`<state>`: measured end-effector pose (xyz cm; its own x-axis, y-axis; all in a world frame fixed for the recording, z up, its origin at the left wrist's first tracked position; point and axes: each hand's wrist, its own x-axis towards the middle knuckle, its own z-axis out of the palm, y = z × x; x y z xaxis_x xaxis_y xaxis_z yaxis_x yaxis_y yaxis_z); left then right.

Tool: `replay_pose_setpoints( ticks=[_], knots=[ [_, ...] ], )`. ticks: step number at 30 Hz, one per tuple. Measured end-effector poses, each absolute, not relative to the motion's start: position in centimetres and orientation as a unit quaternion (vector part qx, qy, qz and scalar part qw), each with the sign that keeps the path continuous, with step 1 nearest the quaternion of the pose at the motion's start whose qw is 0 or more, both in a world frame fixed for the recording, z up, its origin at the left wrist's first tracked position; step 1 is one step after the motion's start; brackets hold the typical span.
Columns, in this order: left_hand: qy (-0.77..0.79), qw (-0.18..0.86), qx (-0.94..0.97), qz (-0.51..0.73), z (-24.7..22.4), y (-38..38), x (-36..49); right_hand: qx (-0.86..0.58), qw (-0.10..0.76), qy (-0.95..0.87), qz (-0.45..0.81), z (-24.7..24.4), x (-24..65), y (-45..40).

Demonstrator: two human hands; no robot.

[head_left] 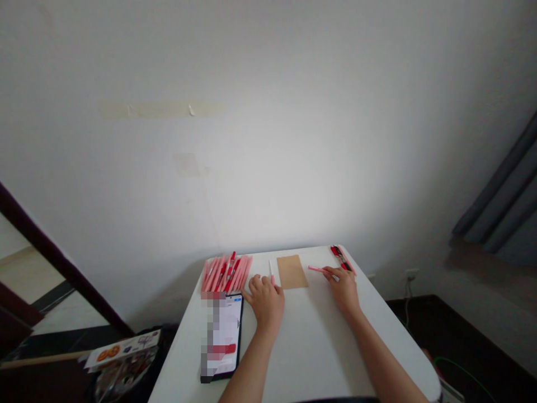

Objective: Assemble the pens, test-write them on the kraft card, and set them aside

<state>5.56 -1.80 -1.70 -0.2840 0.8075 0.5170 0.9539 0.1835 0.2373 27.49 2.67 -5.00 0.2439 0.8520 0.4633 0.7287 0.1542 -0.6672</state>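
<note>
My left hand (266, 300) is palm down near the middle of the table. Between its thumb and index finger is the pink end of a slim white-and-pink pen (271, 271), whose white end points away from me; the fingers partly hide the grip. My right hand (343, 284) pinches a pink pen (316, 269) that points left. Between the hands lies a brown paper rectangle (292, 272). A pile of pink and red pens (226, 273) lies beyond my left fingers. At the far right corner are a few red, black and pink pens (343, 259).
A phone (229, 336) with a lit screen, partly blurred out, lies left of my left forearm. The white table (310, 347) stands against a pale wall. Left of it is a filled bag or bin with a printed box (126, 348). A socket with a cable (411, 274) is at the right.
</note>
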Motion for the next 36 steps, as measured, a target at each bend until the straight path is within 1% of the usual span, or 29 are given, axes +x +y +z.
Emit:
replay_pose_setpoints(
  ticks=[7,19,22,30,36],
  knots=[
    [-0.750,0.163,-0.585,-0.262,-1.6,-1.9,5.4,-0.648,0.450,-0.611,0.067,-5.2,27.5,2.8],
    [-0.748,0.158,-0.582,-0.276,-1.8,-1.7,5.4,-0.643,0.453,-0.613,0.075,-5.0,27.6,2.8],
    [-0.734,0.140,-0.598,-0.289,-2.1,-1.5,5.3,-0.641,0.455,-0.614,0.071,-4.9,27.5,2.6],
    [-0.657,0.046,-0.658,-0.366,-2.5,-1.0,5.5,-0.610,0.460,-0.640,0.082,-4.4,26.7,2.3],
    [-0.646,0.024,-0.677,-0.353,-2.6,-1.1,5.6,-0.560,0.452,-0.685,0.109,-4.0,26.3,2.2]
  ],
)
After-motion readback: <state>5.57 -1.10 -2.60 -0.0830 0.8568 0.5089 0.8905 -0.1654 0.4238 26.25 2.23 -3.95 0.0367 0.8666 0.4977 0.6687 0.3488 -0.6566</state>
